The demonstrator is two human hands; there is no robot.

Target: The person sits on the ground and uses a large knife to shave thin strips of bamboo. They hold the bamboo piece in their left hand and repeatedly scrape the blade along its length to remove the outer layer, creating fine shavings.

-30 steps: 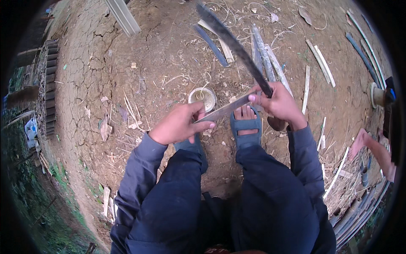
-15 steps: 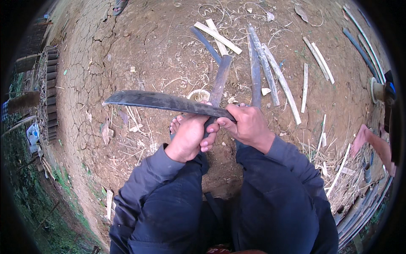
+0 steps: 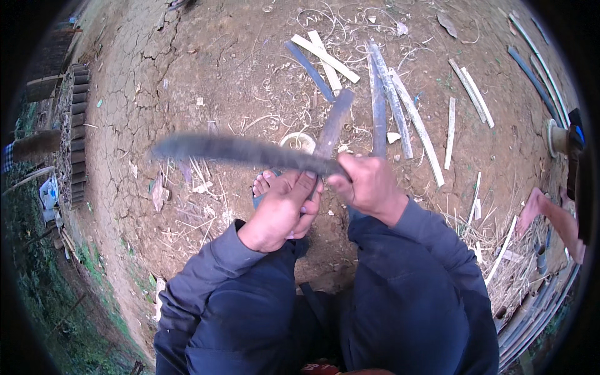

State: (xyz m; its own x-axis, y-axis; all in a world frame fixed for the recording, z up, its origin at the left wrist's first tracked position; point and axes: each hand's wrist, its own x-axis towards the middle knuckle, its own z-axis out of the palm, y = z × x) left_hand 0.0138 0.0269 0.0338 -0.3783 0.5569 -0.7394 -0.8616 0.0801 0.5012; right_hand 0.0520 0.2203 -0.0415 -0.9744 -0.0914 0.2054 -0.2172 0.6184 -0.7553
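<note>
My right hand (image 3: 372,187) is closed round the handle of a machete (image 3: 231,150). Its long dark blade points left, blurred by motion, and crosses over a bamboo strip (image 3: 335,122). The strip slants away from me, brown and flat, its lower end between the fingers of my left hand (image 3: 281,209). My left thumb lies along the strip just below the blade. Whether the edge touches the strip cannot be made out. A pale ring-like piece (image 3: 299,142) lies on the ground behind the blade.
Pale split strips (image 3: 325,59) and darker bamboo lengths (image 3: 390,97) lie ahead among curled shavings. Another person's bare leg (image 3: 553,212) shows at the right, near a heap of dry scraps (image 3: 500,275). Long poles (image 3: 540,312) curve along the lower right. Cracked earth (image 3: 137,94) spreads left.
The machete and strip have shifted slightly, and the blade is now blurred. My left hand has moved a little down, its thumb now showing on the strip below the blade.
</note>
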